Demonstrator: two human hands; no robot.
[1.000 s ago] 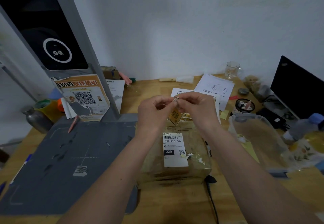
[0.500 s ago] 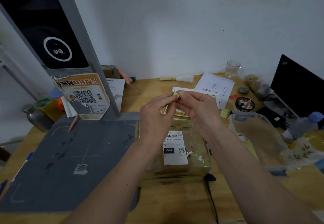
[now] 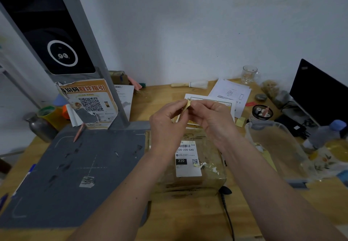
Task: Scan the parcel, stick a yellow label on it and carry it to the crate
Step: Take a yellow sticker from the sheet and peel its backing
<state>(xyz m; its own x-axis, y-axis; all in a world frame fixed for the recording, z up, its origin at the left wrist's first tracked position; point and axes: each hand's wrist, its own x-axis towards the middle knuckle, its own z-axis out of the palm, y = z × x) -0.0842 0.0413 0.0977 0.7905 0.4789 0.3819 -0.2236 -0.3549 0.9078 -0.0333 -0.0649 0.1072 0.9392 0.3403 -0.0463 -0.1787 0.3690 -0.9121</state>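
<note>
Head view. Left hand and right hand meet above the parcel, fingers curled in. Both pinch one small yellow label between thumb and fingertips; the label is thin, flexible paper, bent at the top, and its lower strip hangs between the two hands. Neither hand touches the parcel.

The parcel lies flat on the wooden table, just right of the grey scanner mat. It is a brown box under glossy, wrinkled clear tape, with a white shipping label printed with a barcode and "220".

To the right of the parcel stands a translucent plastic container with rounded corners. Printed sheets lie behind the hands.
</note>
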